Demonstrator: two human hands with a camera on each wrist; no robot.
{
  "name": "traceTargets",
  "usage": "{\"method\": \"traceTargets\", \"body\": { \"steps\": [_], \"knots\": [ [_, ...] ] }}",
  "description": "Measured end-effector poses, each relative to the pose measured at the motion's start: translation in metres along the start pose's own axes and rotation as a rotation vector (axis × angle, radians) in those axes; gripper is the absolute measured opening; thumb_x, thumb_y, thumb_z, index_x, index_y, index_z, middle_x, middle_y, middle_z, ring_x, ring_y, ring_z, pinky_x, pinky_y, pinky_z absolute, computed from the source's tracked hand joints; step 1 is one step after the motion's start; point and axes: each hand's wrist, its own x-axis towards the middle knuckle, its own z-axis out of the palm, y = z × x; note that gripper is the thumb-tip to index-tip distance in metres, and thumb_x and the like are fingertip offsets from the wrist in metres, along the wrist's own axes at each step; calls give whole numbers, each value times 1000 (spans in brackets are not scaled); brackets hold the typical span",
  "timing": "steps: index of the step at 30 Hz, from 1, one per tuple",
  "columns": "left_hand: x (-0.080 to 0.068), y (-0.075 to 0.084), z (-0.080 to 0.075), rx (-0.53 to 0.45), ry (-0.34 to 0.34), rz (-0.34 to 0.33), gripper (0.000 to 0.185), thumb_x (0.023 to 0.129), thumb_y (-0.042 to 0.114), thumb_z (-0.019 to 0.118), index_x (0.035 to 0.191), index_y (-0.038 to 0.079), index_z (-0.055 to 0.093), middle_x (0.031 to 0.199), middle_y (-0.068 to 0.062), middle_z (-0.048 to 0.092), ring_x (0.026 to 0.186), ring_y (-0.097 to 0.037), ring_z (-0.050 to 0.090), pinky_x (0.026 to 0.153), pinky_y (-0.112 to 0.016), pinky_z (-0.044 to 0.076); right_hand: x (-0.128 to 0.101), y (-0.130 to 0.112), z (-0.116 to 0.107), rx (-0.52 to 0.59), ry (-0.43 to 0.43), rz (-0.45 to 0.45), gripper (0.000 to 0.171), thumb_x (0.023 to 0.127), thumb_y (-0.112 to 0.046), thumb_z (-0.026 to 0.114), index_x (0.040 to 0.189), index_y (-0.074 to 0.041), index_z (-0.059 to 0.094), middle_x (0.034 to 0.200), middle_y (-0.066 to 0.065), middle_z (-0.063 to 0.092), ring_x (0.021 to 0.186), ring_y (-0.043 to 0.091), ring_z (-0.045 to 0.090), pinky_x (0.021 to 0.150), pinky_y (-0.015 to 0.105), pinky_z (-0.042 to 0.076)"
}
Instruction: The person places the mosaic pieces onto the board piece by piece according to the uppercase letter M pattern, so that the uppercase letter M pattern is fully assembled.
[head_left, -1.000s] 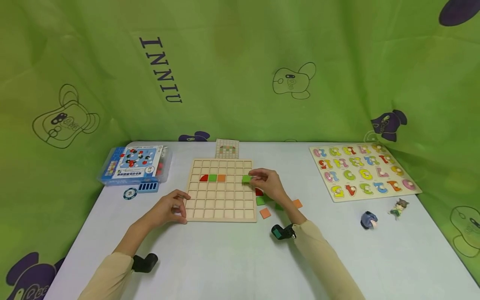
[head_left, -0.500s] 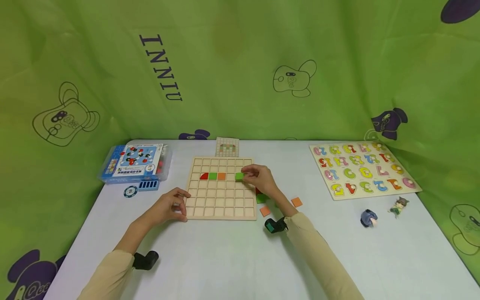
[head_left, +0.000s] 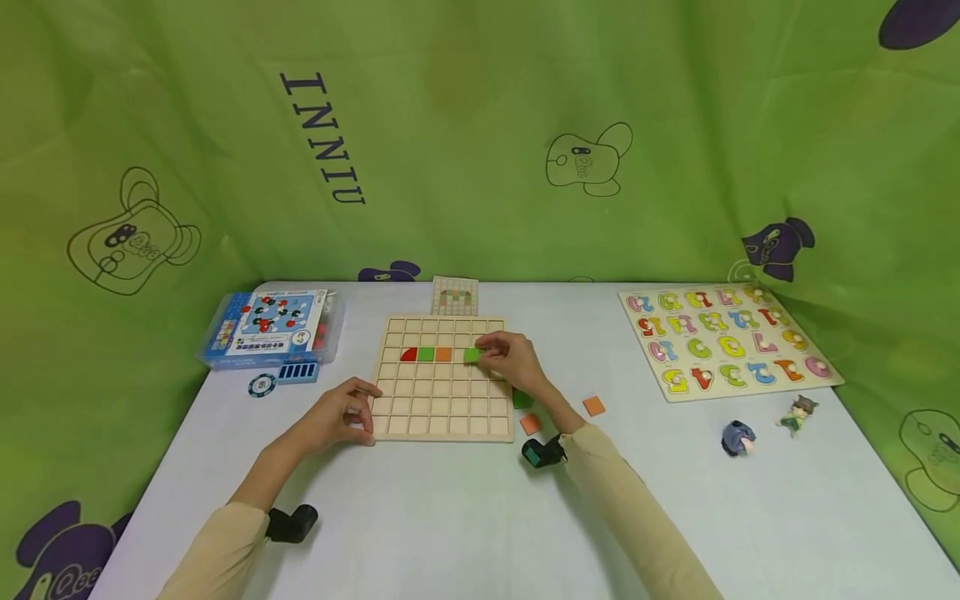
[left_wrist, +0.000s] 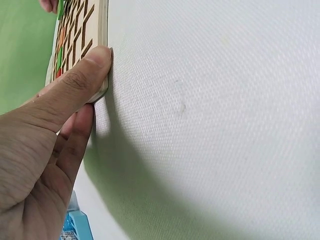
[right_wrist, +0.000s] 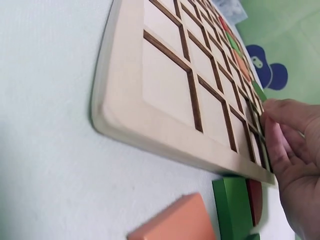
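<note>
Right hand [head_left: 508, 360] grip pinching green tile [head_left: 472, 356] over wooden grid board [head_left: 442, 421], left hand [head_left: 341, 417] grip grasping board's corner on worktop [head_left: 450, 517]

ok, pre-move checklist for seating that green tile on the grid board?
1. Right hand pinches green tile: ok.
2. Tile over the row with the red piece, green square and orange square: ok.
3. Cell between orange square and held tile is bare: ok.
4. Left hand steadies the grid board at its near left corner, thumb on the edge: ok.
5. Tile flat in its cell: cannot tell.
6. Spare tiles, such as the orange tile, lie off the board: ok.
</note>
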Motion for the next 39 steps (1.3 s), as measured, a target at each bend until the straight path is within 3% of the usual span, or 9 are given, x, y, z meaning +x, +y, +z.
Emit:
{"method": "traceTargets", "body": {
  "steps": [16, 32, 39],
  "knots": [
    [-1, 0, 1, -13, -2, 0, 25, 65, -3, 84, 66, 10, 63, 122, -21, 52, 110, -37, 52, 83, -35, 55, 8, -1, 8, -73, 19, 41, 27, 84, 3, 70, 110, 7, 66, 104, 19, 69, 87, 27, 67, 75, 26, 56],
    [-1, 3, -3, -14, 13, 24, 23, 66, 0, 84, 66, 8, 63, 121, -23, 51, 108, -40, 52, 81, -33, 56, 13, -1, 4, 61, -45, 98, 28, 87, -1, 68, 113, 7, 64, 108, 20, 67, 94, 28, 67, 79, 28, 56],
    [-3, 1, 0, -7, 5, 7, 22, 67, 1, 84, 66, 9, 63, 122, -22, 52, 111, -40, 50, 81, -28, 55, 2, -1, -10, 136, -82, 103, 34, 90, -3, 66, 121, 7, 59, 120, 21, 62, 105, 30, 64, 87, 30, 54]
  ]
}}
